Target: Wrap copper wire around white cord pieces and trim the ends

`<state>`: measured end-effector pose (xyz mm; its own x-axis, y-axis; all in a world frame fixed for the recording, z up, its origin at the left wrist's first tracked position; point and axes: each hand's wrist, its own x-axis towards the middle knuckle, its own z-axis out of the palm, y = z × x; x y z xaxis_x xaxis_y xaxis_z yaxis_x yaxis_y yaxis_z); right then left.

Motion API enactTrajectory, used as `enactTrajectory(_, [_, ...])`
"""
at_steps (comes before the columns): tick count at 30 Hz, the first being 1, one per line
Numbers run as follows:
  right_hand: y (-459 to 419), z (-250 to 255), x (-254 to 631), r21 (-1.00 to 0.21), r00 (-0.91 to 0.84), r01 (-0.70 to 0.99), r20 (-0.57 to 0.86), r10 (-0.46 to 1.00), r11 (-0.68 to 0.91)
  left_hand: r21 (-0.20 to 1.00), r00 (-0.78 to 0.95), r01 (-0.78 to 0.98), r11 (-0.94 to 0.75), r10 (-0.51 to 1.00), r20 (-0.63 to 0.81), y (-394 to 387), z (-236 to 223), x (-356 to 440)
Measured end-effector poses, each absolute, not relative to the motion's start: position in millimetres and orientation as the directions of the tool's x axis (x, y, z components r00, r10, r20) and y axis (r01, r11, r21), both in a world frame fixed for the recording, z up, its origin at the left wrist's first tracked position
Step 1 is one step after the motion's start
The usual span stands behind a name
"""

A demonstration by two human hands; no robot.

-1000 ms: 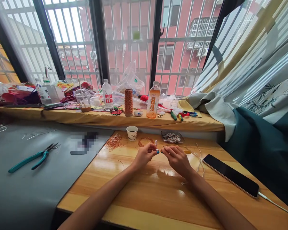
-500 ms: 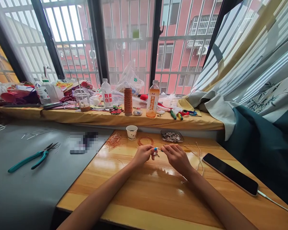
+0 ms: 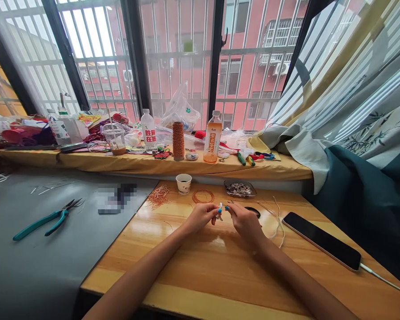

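My left hand [image 3: 205,215] is closed in a pinch on a small white piece [image 3: 220,206], held upright above the wooden table. Pale bits [image 3: 219,217] hang below its fingertips. My right hand [image 3: 246,222] is closed beside it, fingertips almost meeting the left ones. A thin dark tool shows at the right fingers, largely hidden by them. Behind that hand is a black loop [image 3: 253,211]; whether it belongs to the tool I cannot tell. White cords [image 3: 277,218] lie to the right. Farther back are a coil of copper-coloured wire [image 3: 203,196] and a clear tray of small pieces [image 3: 240,189].
A paper cup [image 3: 184,184] stands behind a heap of cut copper-coloured strands [image 3: 158,197]. At right lies a phone [image 3: 322,240] with a white cable. Teal pliers [image 3: 48,222] rest on the grey surface. Bottles and a thread spool [image 3: 178,141] line the cluttered sill.
The white piece now stands upright at my left fingertips. My right hand has turned and shifted slightly; an orange stick-like shape behind it is gone from view, and the black loop shows.
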<state>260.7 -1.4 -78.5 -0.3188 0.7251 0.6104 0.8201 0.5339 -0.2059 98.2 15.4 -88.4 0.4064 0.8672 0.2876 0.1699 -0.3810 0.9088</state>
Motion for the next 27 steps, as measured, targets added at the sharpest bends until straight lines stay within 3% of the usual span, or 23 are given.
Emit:
enactTrajectory(3, [-3, -76, 256, -0.562, -0.25, 0.663, 0.457, 0.854, 0.494, 0.807, 0.419, 0.299, -0.509, 0.83, 0.369, 17, -88, 95])
enactTrajectory(6, [-2, -73, 253, -0.86, -0.265, 0.402, 0.219, 0.939, 0.314, 0.681, 0.427, 0.424, -0.597, 0.795, 0.431, 18, -88, 92])
enactTrajectory(8, [-1, -70, 253, -0.961, -0.329, 0.239, 0.058, 0.943, 0.142, 0.585, 0.436, 0.501, -0.638, 0.77, 0.466, 19, -87, 91])
enactTrajectory(11, [-1, -66, 256, -0.993, -0.419, 0.12, -0.055, 0.906, -0.005, 0.436, 0.455, 0.592, -0.677, 0.728, 0.513, 20, -85, 88])
enactTrajectory(14, [-1, -62, 260, -0.992, -0.487, 0.122, -0.037, 0.873, 0.025, 0.359, 0.466, 0.622, -0.696, 0.697, 0.545, 20, -82, 85])
enactTrajectory(18, [1, -60, 264, -0.962, -0.469, 0.22, 0.043, 0.882, 0.164, 0.386, 0.472, 0.592, -0.707, 0.693, 0.545, 20, -80, 84])
enactTrajectory(21, [2, -63, 266, -0.873, -0.468, 0.359, 0.138, 0.873, 0.331, 0.395, 0.493, 0.595, -0.7, 0.706, 0.509, 18, -79, 86])
enactTrajectory(24, [3, -67, 268, -0.637, -0.486, 0.555, 0.274, 0.83, 0.535, 0.431, 0.512, 0.617, -0.658, 0.752, 0.415, 17, -79, 88])
enactTrajectory(27, [3, -71, 269, -0.272, -0.528, 0.705, 0.414, 0.741, 0.654, 0.462, 0.503, 0.62, -0.634, 0.773, 0.387, 16, -80, 89])
